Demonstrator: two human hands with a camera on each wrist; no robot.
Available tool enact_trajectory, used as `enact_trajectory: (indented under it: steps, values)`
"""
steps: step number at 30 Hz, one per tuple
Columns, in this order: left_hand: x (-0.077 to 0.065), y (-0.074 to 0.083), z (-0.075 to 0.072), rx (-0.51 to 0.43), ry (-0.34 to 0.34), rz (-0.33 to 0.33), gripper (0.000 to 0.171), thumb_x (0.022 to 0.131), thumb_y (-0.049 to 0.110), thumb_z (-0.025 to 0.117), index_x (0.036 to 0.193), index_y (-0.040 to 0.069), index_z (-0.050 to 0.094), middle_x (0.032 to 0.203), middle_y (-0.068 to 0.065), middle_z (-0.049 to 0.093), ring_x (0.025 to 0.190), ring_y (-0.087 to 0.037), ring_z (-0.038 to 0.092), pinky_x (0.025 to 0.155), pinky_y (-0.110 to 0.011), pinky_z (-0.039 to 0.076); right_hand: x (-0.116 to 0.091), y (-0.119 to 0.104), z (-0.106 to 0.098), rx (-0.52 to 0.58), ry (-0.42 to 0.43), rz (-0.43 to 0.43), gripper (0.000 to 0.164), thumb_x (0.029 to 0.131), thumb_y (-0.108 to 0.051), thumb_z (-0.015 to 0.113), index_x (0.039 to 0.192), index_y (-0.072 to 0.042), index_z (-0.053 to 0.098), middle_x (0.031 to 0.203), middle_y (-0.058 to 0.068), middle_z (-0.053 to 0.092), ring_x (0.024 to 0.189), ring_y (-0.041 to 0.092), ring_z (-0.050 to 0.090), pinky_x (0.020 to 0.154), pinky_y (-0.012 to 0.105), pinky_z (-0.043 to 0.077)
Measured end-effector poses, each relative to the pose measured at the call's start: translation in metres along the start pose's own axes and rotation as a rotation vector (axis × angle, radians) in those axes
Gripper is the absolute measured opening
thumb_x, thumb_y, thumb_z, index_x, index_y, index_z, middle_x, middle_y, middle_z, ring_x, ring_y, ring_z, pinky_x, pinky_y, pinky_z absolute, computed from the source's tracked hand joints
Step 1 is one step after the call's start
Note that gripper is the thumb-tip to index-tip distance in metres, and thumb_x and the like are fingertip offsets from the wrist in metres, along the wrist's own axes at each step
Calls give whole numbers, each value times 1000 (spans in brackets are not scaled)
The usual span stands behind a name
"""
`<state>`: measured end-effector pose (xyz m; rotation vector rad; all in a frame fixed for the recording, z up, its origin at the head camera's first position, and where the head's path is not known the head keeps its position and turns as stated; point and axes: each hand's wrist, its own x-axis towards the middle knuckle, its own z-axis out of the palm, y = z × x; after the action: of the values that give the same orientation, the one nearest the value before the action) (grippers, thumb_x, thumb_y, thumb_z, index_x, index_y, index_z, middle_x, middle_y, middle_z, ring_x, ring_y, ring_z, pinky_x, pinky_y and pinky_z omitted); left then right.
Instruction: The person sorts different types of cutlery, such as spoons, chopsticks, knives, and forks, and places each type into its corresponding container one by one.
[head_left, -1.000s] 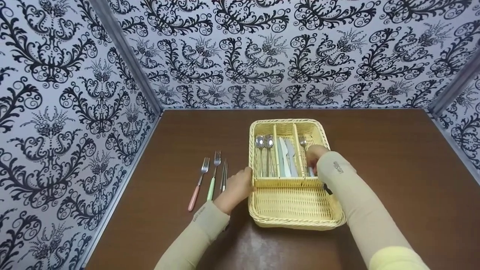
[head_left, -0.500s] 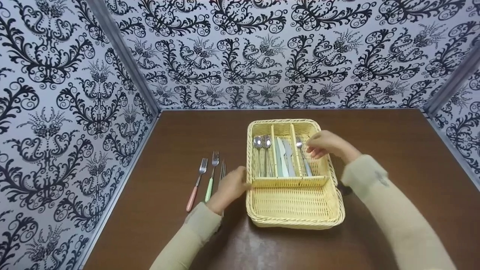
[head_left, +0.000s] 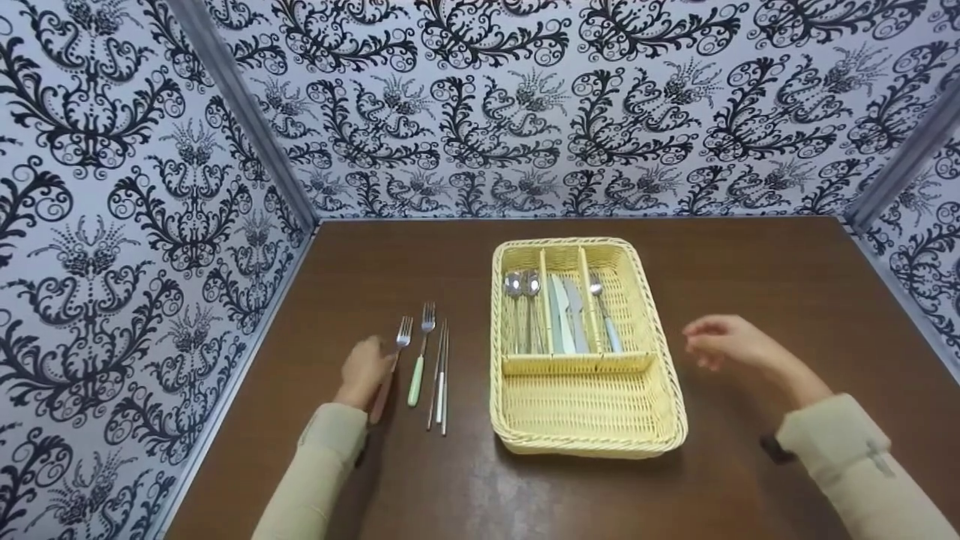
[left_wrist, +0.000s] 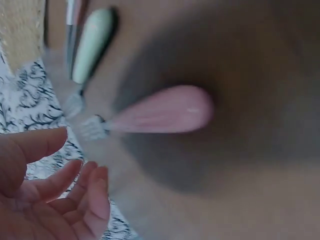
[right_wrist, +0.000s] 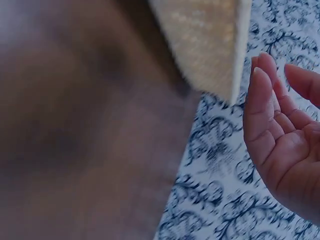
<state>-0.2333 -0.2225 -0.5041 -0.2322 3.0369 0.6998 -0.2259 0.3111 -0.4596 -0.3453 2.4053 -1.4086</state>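
Observation:
My left hand point(head_left: 367, 369) is beside the pink-handled fork point(head_left: 403, 334) on the table. In the left wrist view its pink handle point(left_wrist: 165, 111) lies past my relaxed fingers point(left_wrist: 98, 200), with a gap between thumb and fingertips. To the right lie a green-handled fork point(head_left: 417, 379) and a pair of chopsticks point(head_left: 441, 382). My right hand point(head_left: 724, 341) hovers over the table to the right of the wicker cutlery basket point(head_left: 495, 405), holding nothing, its fingers loosely bent. A fork with a pale blue handle point(head_left: 613, 334) rests in the basket's right compartment.
Two spoons point(head_left: 531, 285) fill the basket's left slot, and several pale knives point(head_left: 562, 315) lie in the middle one. The wide front compartment point(head_left: 585, 409) shows bare wicker. Patterned walls point(head_left: 480, 112) border the brown table point(head_left: 787, 277) behind and at the sides.
My left hand has let go of the basket's left rim and moved left to the pink-handled fork. The right hand has left the blue-handled fork in the basket and swung out to the right.

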Motion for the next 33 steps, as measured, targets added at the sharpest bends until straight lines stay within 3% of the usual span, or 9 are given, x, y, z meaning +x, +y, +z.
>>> enact_trajectory:
  steps: [6, 9, 12, 18, 25, 29, 33]
  values:
    - [-7, -6, 1, 29, -231, -118, 25, 81, 14, 63, 95, -7, 61, 93, -21, 64, 80, -31, 59, 74, -47, 49, -12, 17, -6, 29, -7, 38, 37, 92, -8, 51, 112, 22, 42, 83, 3, 64, 61, 11, 60, 54, 29, 52]
    - [-8, -4, 1, 62, -270, -140, 22, 81, 12, 63, 91, -7, 61, 90, -20, 64, 75, -27, 58, 71, -45, 49, -14, 18, -7, 35, -9, 49, 38, 92, -9, 50, 113, 22, 41, 85, 7, 64, 61, 11, 60, 54, 28, 51]
    - [-10, -4, 1, 63, -264, -145, 17, 82, 10, 60, 85, -6, 62, 81, -16, 63, 67, -24, 55, 62, -39, 48, -14, 18, -6, 35, -4, 60, 38, 92, -10, 51, 113, 20, 42, 85, 9, 64, 62, 12, 60, 54, 28, 51]
    - [-14, -7, 2, -24, -257, -144, 19, 82, 7, 55, 71, -6, 62, 56, -12, 59, 46, -16, 48, 41, -25, 36, -15, 16, -4, 59, -12, 85, 37, 92, -10, 51, 113, 19, 43, 86, 8, 64, 62, 12, 59, 54, 27, 50]
    - [-15, 0, 0, -193, -249, -123, 23, 83, 4, 52, 64, -5, 62, 49, -13, 59, 42, -16, 49, 41, -24, 39, -14, 8, -2, 47, -1, 114, 37, 92, -13, 52, 114, 15, 44, 85, 3, 63, 65, 15, 60, 56, 31, 51]
    - [-15, 20, -5, -258, -180, -48, 28, 85, 8, 53, 59, -1, 59, 49, -9, 57, 44, -15, 47, 43, -24, 38, -13, -4, 4, 41, 44, 98, 36, 91, -13, 53, 114, 14, 46, 82, 3, 64, 65, 15, 60, 57, 32, 51]
    - [-19, 60, -8, -366, -103, 37, 15, 81, 11, 60, 68, 2, 62, 61, -6, 60, 53, -14, 53, 49, -25, 43, -6, -22, 18, 41, 140, 52, 37, 91, -13, 54, 114, 14, 47, 82, 7, 64, 64, 12, 60, 58, 32, 52]
